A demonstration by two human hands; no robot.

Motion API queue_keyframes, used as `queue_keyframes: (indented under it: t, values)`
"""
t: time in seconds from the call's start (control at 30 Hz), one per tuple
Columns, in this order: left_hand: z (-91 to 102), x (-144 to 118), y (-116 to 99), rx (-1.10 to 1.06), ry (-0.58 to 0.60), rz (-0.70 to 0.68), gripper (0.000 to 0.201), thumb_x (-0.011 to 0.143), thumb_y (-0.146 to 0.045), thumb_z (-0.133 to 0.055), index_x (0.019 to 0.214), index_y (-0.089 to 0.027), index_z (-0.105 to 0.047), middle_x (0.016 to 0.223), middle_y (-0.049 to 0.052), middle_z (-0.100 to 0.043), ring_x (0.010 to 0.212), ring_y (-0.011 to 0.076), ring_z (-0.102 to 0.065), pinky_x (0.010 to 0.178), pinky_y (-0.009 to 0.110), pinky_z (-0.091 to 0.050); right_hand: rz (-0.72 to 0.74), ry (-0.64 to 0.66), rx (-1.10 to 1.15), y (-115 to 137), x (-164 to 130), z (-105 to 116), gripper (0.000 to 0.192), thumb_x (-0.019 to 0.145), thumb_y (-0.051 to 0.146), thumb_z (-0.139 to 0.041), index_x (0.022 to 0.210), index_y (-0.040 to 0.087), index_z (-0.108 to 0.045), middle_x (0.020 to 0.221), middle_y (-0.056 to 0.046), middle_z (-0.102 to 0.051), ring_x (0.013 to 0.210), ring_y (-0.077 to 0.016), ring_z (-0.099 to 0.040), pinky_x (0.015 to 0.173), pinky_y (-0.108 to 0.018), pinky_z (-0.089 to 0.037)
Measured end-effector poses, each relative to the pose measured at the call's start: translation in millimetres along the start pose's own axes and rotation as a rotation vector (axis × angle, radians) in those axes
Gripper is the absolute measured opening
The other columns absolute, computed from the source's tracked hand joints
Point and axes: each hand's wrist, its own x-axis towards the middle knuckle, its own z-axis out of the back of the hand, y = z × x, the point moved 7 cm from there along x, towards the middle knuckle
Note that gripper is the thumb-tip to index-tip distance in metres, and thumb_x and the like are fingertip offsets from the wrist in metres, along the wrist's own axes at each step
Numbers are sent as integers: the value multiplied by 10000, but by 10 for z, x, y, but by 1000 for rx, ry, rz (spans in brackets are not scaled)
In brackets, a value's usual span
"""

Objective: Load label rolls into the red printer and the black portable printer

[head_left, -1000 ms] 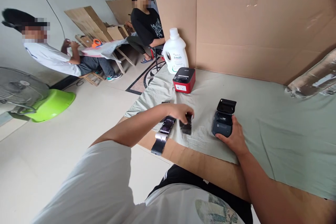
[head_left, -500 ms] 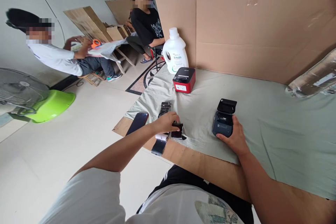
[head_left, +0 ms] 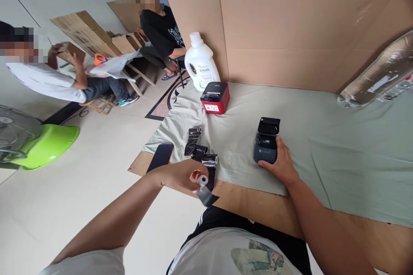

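Observation:
My left hand point(head_left: 183, 175) is closed around a small paper roll point(head_left: 203, 180) over the table's front edge; a loose grey-black tail hangs from the roll. Just beyond that hand lie several black shiny rolls point(head_left: 193, 139) with unwound strips on the cloth. My right hand point(head_left: 281, 162) grips the right side of a dark portable label printer point(head_left: 266, 154) standing on the cloth. The printer's lid point(head_left: 269, 125) is flipped up, away from me. A dark phone point(head_left: 160, 157) lies left of the rolls, near my left wrist.
Behind the rolls stand a red-and-black box-shaped printer point(head_left: 216, 98) and a white detergent jug point(head_left: 202, 62). A cardboard wall point(head_left: 274, 34) runs along the back, with a plastic-wrapped package point(head_left: 377, 73) at right. Two people sit at a low table on the left, near a green fan point(head_left: 48, 146).
My left hand has come towards me off the rolls, bringing a paper roll with it. My right hand stays on the label printer. The seated person at far left now holds up a cardboard box.

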Motion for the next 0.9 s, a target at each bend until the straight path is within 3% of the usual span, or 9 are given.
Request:
queue_keyframes:
  t: [0.07,0.17,0.33,0.47,0.63,0.77,0.9]
  values:
    - [85,135,-244,-287,-4,-126,295,677,-182,-646,972,-180,-640,951,28,-683,869,178,-629,731,252,-463,26,-15,-14,36,0,17,1138,669,755,-621,1515,171,-131,1492,-207,-327,1329,-408,-358,1055,-615,-339]
    - [157,525,-513,-593,-101,-293,359,630,-179,-715,978,-162,-624,1093,90,-660,1001,210,-612,790,284,-469,98,-79,-59,145,-8,105,1087,693,721,-629,1512,195,-146,1496,-185,-321,1345,-392,-333,1068,-625,-316]
    - [104,1207,-725,-825,-220,-415,440,530,-281,-841,878,-169,-598,1096,83,-626,961,194,-601,753,275,-465,237,-180,-72,332,-36,297,960,719,665,-650,1480,241,-245,1444,-143,-404,1335,-364,-356,1069,-600,-340]
    - [64,1439,-790,-877,-231,-411,498,574,-353,-843,959,-176,-582,907,36,-635,811,152,-603,686,255,-461,283,-241,-45,378,-50,381,813,773,581,-652,1442,259,-319,1366,-133,-483,1270,-335,-433,1039,-566,-388]
    - [67,1429,-887,-845,-229,-439,499,670,-396,-780,1078,-168,-604,1005,65,-648,875,162,-622,816,307,-471,367,-265,7,503,-83,415,709,823,469,-626,1431,262,-327,1289,-131,-527,1190,-315,-498,971,-537,-453]
    - [97,1461,-938,-660,-291,-411,567,744,-330,-697,1262,-203,-503,1029,39,-594,829,126,-596,755,277,-469,374,-296,60,535,-105,465,697,838,442,-569,1447,252,-289,1261,-136,-528,1145,-306,-519,932,-513,-476]
    - [204,1589,-1044,-400,-421,-433,361,750,-224,-653,1086,-180,-526,976,22,-591,872,126,-578,814,273,-468,347,-230,36,466,-101,439,433,850,310,-529,1282,283,-538,1033,-80,-597,938,-238,-564,829,-427,-503]
